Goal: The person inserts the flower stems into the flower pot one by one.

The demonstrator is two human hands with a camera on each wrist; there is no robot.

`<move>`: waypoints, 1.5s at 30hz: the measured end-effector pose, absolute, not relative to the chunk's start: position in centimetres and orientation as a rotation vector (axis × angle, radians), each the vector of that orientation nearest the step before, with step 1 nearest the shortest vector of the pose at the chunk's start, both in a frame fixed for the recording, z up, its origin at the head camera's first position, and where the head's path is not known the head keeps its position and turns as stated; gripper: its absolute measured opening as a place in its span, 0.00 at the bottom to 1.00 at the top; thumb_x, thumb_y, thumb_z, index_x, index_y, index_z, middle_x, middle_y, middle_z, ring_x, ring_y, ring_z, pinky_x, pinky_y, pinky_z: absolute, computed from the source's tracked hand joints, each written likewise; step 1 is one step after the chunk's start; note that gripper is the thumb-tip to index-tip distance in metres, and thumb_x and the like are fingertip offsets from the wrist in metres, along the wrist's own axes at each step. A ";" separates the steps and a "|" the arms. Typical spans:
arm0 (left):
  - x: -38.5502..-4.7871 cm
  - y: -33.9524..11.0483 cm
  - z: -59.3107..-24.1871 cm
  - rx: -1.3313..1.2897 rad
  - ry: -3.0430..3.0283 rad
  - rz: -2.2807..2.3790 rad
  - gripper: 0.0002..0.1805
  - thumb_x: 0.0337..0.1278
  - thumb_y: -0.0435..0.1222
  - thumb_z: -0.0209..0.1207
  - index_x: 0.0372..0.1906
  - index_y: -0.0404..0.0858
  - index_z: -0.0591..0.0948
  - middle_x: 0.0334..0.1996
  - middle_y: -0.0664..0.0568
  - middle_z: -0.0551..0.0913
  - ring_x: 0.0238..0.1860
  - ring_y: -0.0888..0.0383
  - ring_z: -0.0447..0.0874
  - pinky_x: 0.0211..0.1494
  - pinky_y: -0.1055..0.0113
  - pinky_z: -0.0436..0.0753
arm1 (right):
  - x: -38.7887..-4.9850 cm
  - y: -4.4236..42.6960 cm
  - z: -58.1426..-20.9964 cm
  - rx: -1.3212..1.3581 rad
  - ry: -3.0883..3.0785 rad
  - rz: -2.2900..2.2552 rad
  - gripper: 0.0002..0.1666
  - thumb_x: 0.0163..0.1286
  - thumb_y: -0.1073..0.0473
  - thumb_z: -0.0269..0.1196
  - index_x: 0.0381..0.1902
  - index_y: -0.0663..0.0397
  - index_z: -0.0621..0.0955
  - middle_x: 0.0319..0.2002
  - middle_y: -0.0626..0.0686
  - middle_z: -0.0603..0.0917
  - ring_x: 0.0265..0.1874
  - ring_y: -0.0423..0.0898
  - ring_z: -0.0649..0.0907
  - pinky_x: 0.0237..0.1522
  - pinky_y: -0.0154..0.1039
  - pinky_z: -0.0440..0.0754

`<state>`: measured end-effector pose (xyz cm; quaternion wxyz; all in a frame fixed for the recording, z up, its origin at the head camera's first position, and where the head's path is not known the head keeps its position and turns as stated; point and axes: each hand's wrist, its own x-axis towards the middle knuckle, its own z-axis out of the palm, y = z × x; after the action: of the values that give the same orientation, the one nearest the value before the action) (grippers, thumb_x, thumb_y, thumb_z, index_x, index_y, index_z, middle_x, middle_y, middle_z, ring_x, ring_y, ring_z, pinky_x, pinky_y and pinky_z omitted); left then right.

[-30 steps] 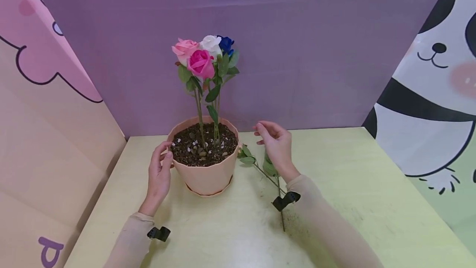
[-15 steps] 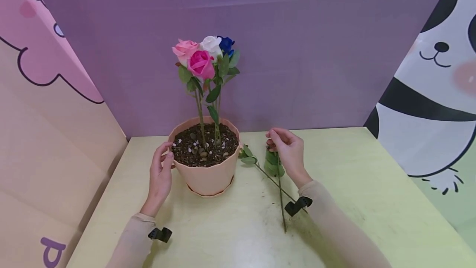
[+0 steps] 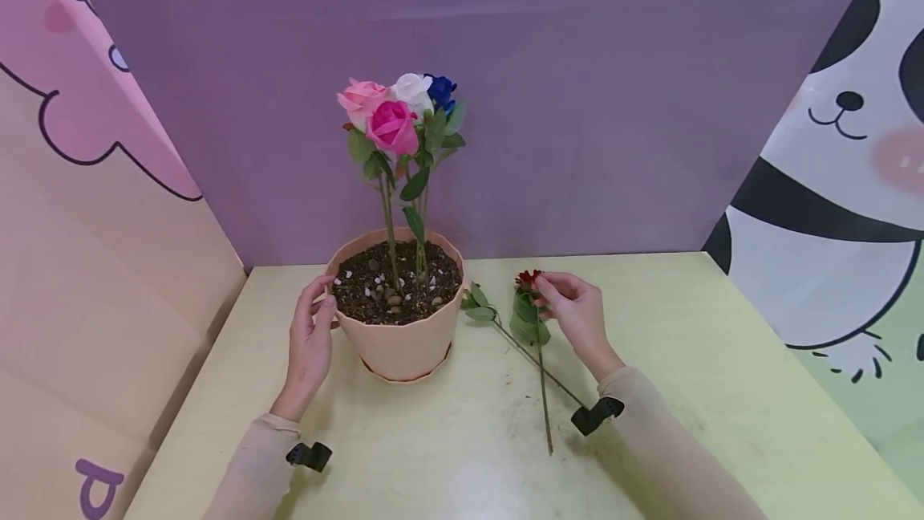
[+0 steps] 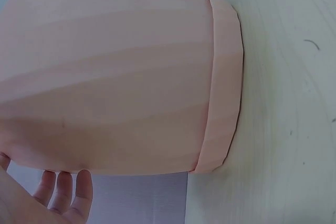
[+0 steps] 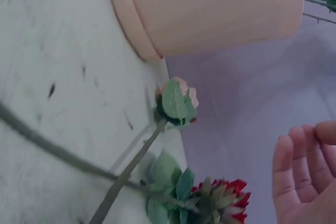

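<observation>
A peach pot (image 3: pixel 400 343) of dark soil holds upright pink, magenta, white and blue roses (image 3: pixel 392 127). My left hand (image 3: pixel 310 343) rests at its left rim; in the left wrist view the fingertips of that hand (image 4: pixel 50 203) touch the pot wall (image 4: pixel 115 87). Right of the pot, a red flower (image 3: pixel 528 278) lies on the table, its stem crossing that of a pale peach flower (image 5: pixel 190 94). My right hand (image 3: pixel 577 319) is beside the red bloom; the right wrist view shows a gap between its relaxed fingers and the bloom (image 5: pixel 239 200).
Dark crumbs are scattered on the pale table (image 3: pixel 650 424) around the crossed stems. A purple backdrop (image 3: pixel 613 103) stands behind. Printed panels flank both sides, one with a pink figure (image 3: pixel 94 119), the other with a panda (image 3: pixel 830 263).
My right hand has moved rightward and down, from beside the pot to the red flower, whose bloom now shows. My left hand has stayed at the pot.
</observation>
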<state>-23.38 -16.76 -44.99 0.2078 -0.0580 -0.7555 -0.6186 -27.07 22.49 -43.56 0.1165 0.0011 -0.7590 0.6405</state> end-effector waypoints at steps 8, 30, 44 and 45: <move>-23.4 -16.7 -44.9 -0.174 -2.111 -1.719 0.24 0.88 0.39 0.43 0.78 0.38 0.69 0.77 0.43 0.67 0.59 0.70 0.73 0.56 0.72 0.80 | -26.7 23.6 -45.0 -0.036 -2.461 1.823 0.25 0.77 0.53 0.68 0.62 0.66 0.83 0.49 0.61 0.91 0.39 0.48 0.90 0.41 0.44 0.92; -23.3 -16.7 -45.0 -0.190 -2.102 -1.689 0.24 0.88 0.39 0.43 0.78 0.39 0.69 0.77 0.43 0.67 0.60 0.69 0.72 0.54 0.75 0.79 | -26.7 22.5 -48.0 0.105 -2.747 1.675 0.16 0.76 0.61 0.67 0.56 0.65 0.87 0.45 0.61 0.91 0.32 0.47 0.86 0.30 0.37 0.85; -23.5 -16.8 -45.3 -0.189 -2.092 -1.701 0.24 0.88 0.39 0.43 0.78 0.39 0.69 0.77 0.43 0.67 0.61 0.67 0.71 0.54 0.77 0.78 | -27.3 21.8 -48.6 0.212 -2.889 1.394 0.15 0.73 0.60 0.71 0.53 0.62 0.88 0.46 0.59 0.92 0.30 0.45 0.87 0.35 0.40 0.85; -23.5 -16.8 -45.2 -0.191 -2.093 -1.698 0.24 0.88 0.39 0.43 0.78 0.39 0.69 0.77 0.43 0.67 0.61 0.67 0.71 0.54 0.77 0.78 | -27.3 21.8 -48.5 0.219 -2.899 1.369 0.15 0.72 0.59 0.71 0.53 0.61 0.89 0.45 0.58 0.92 0.33 0.46 0.88 0.37 0.41 0.86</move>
<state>-23.52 -16.76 -45.24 0.2182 -0.0688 -0.7559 -0.6134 -27.34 21.84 -48.54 -0.0360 0.0681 -0.9015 0.4259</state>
